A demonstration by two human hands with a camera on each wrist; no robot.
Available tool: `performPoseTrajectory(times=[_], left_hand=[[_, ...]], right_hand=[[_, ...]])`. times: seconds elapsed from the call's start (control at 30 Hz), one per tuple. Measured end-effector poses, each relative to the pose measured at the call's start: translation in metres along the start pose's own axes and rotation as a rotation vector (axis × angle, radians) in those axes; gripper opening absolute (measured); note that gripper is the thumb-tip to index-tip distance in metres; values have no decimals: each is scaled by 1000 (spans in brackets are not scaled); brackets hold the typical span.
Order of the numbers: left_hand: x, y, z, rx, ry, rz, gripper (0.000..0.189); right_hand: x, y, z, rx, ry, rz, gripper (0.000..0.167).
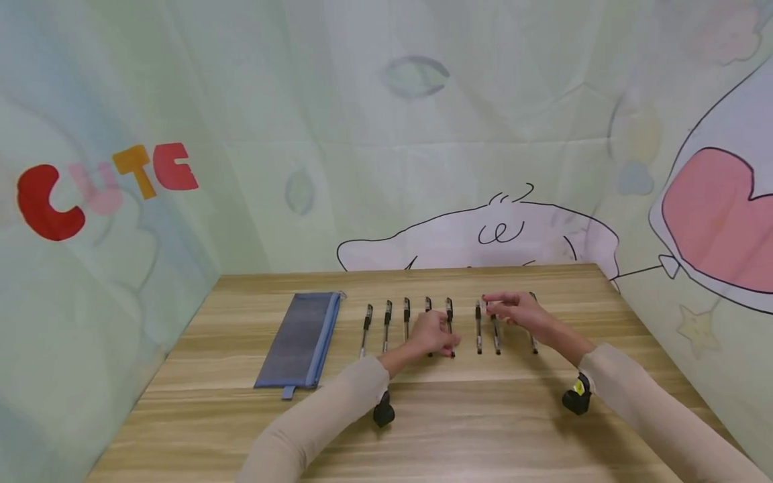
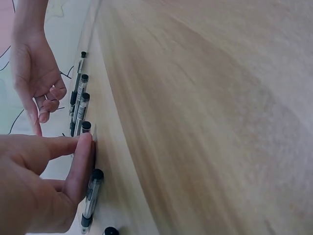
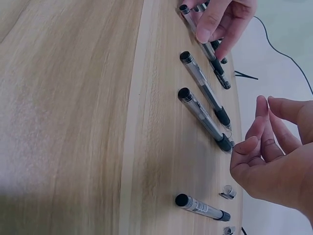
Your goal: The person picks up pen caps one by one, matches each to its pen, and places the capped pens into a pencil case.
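A thin clear-and-black plastic pen [image 1: 449,308] lies mid-row, and the left hand [image 1: 431,333] pinches it. Four matching pens [image 1: 387,325] lie on its left, three other pens [image 1: 479,332] on its right. The right hand [image 1: 516,311] hangs by those, fingers loosely bent, holding nothing I can see. Farther left is a flat blue-gray zip pouch [image 1: 298,341]. All sit on a light brown wooden table [image 1: 447,429].
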State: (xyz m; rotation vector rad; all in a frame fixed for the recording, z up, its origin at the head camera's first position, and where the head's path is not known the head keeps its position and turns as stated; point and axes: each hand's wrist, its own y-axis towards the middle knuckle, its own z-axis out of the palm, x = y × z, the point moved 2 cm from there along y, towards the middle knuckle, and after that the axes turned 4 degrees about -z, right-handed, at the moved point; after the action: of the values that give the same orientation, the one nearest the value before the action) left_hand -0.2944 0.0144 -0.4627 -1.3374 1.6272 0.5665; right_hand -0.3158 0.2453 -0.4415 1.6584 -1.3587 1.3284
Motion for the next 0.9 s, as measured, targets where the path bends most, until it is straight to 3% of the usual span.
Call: performPoseTrajectory(times=[0.2,0.43,0.67,0.8,0.9], left_hand=[[0,5,-3,-26,47,39,53],[-10,6,-6,-103,114,110,52],[-26,13,10,-90,173,215,38],[-29,18,23,-112,193,206,41],[-30,22,29,-105,210,130,51]], right_hand=[[1,-3,-3,-7,-35,13,48],[2,-8,-5,-8,-24,22,49],[1,-8,-8,-14,-19,15,48],[-1,-11,-11,-14,-28,9,50],[-1,-13,-14,-22,-30,8,50]])
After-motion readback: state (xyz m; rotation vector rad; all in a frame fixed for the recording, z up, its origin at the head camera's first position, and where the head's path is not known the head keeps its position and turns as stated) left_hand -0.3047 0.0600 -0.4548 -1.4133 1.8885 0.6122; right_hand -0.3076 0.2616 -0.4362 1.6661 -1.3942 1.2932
